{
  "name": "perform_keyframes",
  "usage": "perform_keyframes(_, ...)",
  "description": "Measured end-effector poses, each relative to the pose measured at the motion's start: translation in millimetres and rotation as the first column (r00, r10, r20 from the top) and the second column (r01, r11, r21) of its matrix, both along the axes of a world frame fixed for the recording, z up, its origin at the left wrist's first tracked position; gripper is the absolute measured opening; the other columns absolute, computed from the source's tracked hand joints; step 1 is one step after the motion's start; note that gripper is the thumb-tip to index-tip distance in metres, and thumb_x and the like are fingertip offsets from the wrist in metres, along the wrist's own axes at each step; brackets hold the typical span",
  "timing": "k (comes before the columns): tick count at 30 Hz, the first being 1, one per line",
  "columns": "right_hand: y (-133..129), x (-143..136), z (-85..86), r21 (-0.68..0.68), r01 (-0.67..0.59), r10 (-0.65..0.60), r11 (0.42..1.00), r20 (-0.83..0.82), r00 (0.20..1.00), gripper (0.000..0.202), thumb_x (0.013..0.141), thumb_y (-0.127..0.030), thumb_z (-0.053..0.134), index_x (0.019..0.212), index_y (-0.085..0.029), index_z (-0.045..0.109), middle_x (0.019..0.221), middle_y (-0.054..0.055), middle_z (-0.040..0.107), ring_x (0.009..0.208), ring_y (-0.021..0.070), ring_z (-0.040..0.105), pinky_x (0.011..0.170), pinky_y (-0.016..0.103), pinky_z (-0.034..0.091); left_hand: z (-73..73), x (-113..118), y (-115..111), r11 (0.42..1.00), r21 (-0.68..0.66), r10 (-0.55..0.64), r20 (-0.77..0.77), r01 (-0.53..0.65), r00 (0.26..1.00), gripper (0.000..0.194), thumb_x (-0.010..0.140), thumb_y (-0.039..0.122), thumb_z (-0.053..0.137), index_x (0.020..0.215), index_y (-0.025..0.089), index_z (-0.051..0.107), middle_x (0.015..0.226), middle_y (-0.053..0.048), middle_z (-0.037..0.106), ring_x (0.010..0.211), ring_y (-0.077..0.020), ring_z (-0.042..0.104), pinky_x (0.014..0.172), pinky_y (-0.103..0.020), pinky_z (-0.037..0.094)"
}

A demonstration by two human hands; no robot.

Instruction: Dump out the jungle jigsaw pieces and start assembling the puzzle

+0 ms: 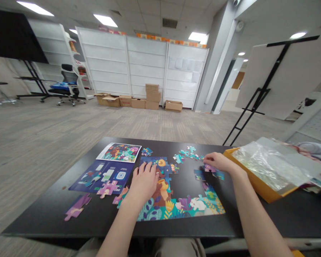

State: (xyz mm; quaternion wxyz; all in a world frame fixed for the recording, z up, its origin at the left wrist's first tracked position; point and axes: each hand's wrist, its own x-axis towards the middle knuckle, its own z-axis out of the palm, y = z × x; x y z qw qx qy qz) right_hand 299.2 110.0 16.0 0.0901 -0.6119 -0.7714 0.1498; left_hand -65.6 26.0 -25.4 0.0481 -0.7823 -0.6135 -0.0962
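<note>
My left hand (146, 178) lies flat, fingers spread, on the left part of a partly joined jigsaw puzzle (176, 212). Under and beside it show a brown bear and dark blue pieces. My right hand (216, 161) is at the puzzle's upper right, its fingers closed at the edge of a purple puzzle piece (209, 168); the fingertips are partly hidden. Close by lie blue-green pieces (199, 175). Several loose turquoise pieces (190, 152) are spread beyond the puzzle. To the left are pink pieces (107, 189) and a longer purple pair (77, 207).
A picture sheet (120, 152) and a dark blue leaflet (81, 180) lie at the table's left. On the right, a yellow box (270, 194) holds clear plastic wrap (262, 167). Black table (42, 221) edges run in front and left. Cardboard boxes (152, 96) stand across the floor.
</note>
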Motion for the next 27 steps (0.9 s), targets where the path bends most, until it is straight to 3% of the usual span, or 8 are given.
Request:
perform_keyframes(4, -0.5, 2.3, -2.8, -0.102, 0.000, 0.001, 0.995, 0.014, 1.000, 0.028, 0.082, -0.044, 0.064, 0.074, -0.021, 0.075, 0.074, 0.006, 0.074, 0.073, 0.0238, 0.066, 0.067, 0.031, 0.046, 1.6, 0.3, -1.0, 1.000, -0.005, -0.001, -0.003, 0.001, 1.000, 0.041, 0.103, 0.030, 0.040, 0.138, 0.018, 0.060, 0.149, -0.011, 0.058, 0.140, -0.0329, 0.049, 0.111, -0.050, 0.042)
perform_keyframes(11, 0.4, -5.4, -6.4, -0.099, 0.021, -0.018, 0.995, 0.030, 0.999, 0.027, 0.081, -0.045, 0.067, 0.071, -0.021, 0.075, 0.071, 0.006, 0.074, 0.069, 0.0238, 0.066, 0.065, 0.032, 0.045, 4.4, 1.6, -1.3, 1.000, -0.014, 0.003, -0.016, -0.004, 1.000, 0.042, 0.103, 0.028, 0.040, 0.139, 0.017, 0.059, 0.150, -0.013, 0.057, 0.139, -0.0335, 0.049, 0.110, -0.052, 0.043)
perform_keyframes(18, -0.7, 7.3, -8.9, -0.148, 0.059, -0.055, 0.987, 0.032, 0.998, 0.012, 0.077, -0.026, 0.068, 0.074, -0.018, 0.076, 0.074, 0.007, 0.076, 0.072, 0.0228, 0.069, 0.066, 0.029, 0.048, 4.4, 1.7, -1.9, 1.000, -0.008, 0.004, -0.024, -0.005, 1.000, 0.042, 0.103, 0.029, 0.040, 0.139, 0.017, 0.059, 0.150, -0.012, 0.057, 0.140, -0.0331, 0.049, 0.110, -0.051, 0.043)
perform_keyframes(21, -0.8, 6.7, -7.5, -0.163, 0.071, -0.064, 0.984, 0.050, 0.997, 0.010, 0.077, -0.026, 0.070, 0.073, -0.019, 0.076, 0.074, 0.006, 0.076, 0.072, 0.0225, 0.070, 0.066, 0.029, 0.048, 4.9, 1.2, -2.5, 1.000, -0.014, 0.004, -0.028, -0.004, 1.000, 0.042, 0.104, 0.029, 0.040, 0.139, 0.017, 0.059, 0.151, -0.012, 0.056, 0.140, -0.0328, 0.049, 0.111, -0.051, 0.043)
perform_keyframes(24, 1.0, -0.1, -7.2, -0.056, 0.099, -0.092, 0.994, 0.120, 0.989, 0.018, 0.083, -0.034, 0.070, 0.074, -0.020, 0.076, 0.077, 0.008, 0.077, 0.074, 0.0235, 0.070, 0.068, 0.030, 0.047, 4.2, 1.0, -2.3, 1.000, -0.013, 0.001, -0.029, -0.002, 1.000, 0.043, 0.104, 0.029, 0.040, 0.140, 0.017, 0.058, 0.151, -0.012, 0.056, 0.140, -0.0328, 0.048, 0.111, -0.051, 0.042)
perform_keyframes(27, 3.6, -15.5, -11.3, 0.119, 0.104, -0.122, 0.987, 0.158, 0.980, 0.024, 0.091, -0.040, 0.064, 0.089, -0.020, 0.078, 0.096, 0.010, 0.077, 0.091, 0.0248, 0.070, 0.078, 0.030, 0.048, 2.8, 0.8, -1.6, 1.000, -0.015, -0.002, -0.029, 0.002, 1.000, 0.043, 0.104, 0.029, 0.039, 0.141, 0.017, 0.058, 0.151, -0.012, 0.056, 0.141, -0.0329, 0.048, 0.111, -0.051, 0.042)
